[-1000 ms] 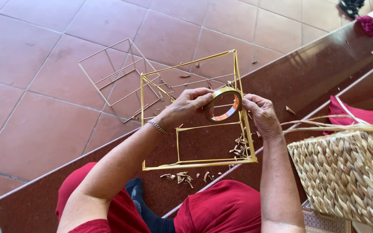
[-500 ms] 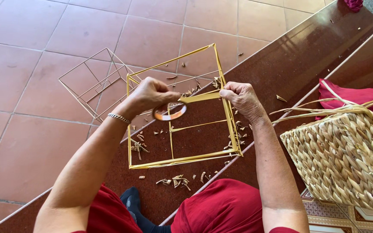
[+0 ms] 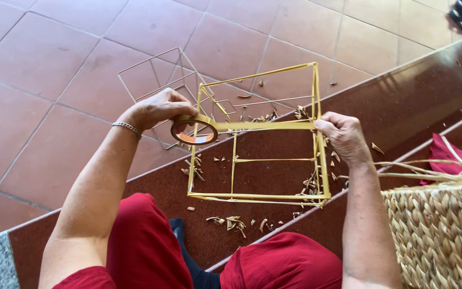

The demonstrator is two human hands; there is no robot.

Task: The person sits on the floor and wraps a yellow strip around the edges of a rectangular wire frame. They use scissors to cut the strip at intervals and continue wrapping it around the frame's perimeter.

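Observation:
My left hand (image 3: 159, 109) grips a roll of yellowish tape (image 3: 194, 131), with a long strip pulled out to the right. My right hand (image 3: 343, 137) pinches the strip's free end against the right side of a box-shaped wire frame (image 3: 258, 198) whose bars are wrapped in yellow. The frame stands on a dark red stone step between my knees, and the tape strip spans its width about halfway up.
A bare, unwrapped wire frame (image 3: 151, 67) lies on the terracotta floor tiles behind. Small straw-coloured scraps (image 3: 233, 222) litter the step. A woven basket (image 3: 439, 235) with loose strands sits at right, beside red cloth (image 3: 455, 155). My legs are in red trousers (image 3: 274, 265).
My hands have drawn apart: the left carried the tape roll leftward, pulling a longer strip out, while the right stayed at the frame's right bar.

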